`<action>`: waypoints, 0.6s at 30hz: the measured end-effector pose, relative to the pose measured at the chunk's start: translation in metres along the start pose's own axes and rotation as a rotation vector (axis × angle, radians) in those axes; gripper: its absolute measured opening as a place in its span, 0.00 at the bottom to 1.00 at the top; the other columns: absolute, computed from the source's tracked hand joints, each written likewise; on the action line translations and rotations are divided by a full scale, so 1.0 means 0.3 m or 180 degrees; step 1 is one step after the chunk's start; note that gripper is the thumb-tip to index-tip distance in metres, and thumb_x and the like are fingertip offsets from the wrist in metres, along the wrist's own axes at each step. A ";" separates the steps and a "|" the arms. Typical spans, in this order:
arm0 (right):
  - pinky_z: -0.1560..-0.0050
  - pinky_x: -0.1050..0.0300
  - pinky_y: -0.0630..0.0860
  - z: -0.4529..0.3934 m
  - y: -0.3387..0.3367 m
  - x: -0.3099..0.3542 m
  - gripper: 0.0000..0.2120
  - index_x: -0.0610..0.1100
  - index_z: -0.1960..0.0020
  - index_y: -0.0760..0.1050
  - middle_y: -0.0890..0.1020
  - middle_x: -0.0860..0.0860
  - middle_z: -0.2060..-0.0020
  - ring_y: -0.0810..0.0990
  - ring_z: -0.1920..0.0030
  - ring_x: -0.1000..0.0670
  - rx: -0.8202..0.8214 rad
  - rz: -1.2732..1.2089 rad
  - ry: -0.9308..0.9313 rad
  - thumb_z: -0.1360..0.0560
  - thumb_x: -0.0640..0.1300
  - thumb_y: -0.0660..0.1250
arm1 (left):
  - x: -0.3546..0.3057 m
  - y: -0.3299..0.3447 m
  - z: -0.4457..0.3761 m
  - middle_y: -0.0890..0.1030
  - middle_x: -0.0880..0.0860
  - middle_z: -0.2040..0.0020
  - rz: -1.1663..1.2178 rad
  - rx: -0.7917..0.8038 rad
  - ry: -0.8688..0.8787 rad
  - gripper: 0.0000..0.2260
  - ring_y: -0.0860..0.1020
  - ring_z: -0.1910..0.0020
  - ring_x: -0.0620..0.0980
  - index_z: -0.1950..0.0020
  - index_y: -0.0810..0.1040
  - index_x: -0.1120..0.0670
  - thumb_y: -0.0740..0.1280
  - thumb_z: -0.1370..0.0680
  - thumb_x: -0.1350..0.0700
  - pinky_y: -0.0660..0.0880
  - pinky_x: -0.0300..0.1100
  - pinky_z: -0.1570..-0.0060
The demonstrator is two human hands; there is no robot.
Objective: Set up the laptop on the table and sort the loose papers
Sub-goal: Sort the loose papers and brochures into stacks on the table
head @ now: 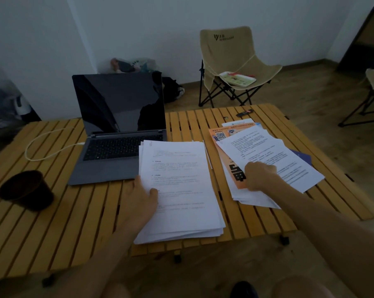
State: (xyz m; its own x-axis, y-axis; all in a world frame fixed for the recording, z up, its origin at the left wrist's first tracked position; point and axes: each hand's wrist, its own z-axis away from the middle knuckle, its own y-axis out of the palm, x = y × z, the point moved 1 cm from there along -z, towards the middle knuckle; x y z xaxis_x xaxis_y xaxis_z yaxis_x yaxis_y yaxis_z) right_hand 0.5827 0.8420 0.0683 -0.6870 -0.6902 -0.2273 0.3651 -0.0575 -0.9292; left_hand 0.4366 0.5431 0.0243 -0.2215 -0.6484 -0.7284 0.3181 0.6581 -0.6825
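Stack (177, 190) lying at table (52, 222) centre, printed white sheets roughly squared, top corner overlapping laptop (117, 130). Left hand (142, 197) resting flat on stack's 9 o'clock edge, fingers straight, thumb on the page; likely steadying it for the next sheet. At 3 o'clock, fanned loose pile (265, 160), white pages over orange flyer (227, 153). Right hand (260, 176) curled on a white sheet there, seemingly pinching it, fingertips hidden. Laptop at 11 o'clock, lid up, screen dark, cable (42, 143) plugged in. Cup (25, 190) at 9 o'clock.

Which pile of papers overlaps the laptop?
The neat white stack under the left hand; its top corner covers the laptop. The fanned pile lies apart.
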 end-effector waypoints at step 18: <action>0.54 0.52 0.73 0.374 -0.291 0.444 0.13 0.37 0.38 0.74 0.73 0.39 0.40 0.79 0.45 0.40 -0.0802 -0.1126 -0.1025 0.21 0.38 0.61 | 0.001 -0.015 0.023 0.70 0.50 0.34 0.0542 0.0037 -0.0066 0.20 0.72 0.38 0.47 0.27 0.66 0.53 0.62 0.18 0.50 0.70 0.43 0.39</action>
State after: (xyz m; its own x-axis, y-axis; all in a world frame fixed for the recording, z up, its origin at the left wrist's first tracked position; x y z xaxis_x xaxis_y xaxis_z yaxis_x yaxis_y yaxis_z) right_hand 0.5298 0.6740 0.1518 -0.4989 -0.8485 0.1764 -0.0428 -0.1792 -0.9829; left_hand 0.4416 0.5373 0.0278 -0.1445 -0.5358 -0.8319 0.3600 0.7547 -0.5485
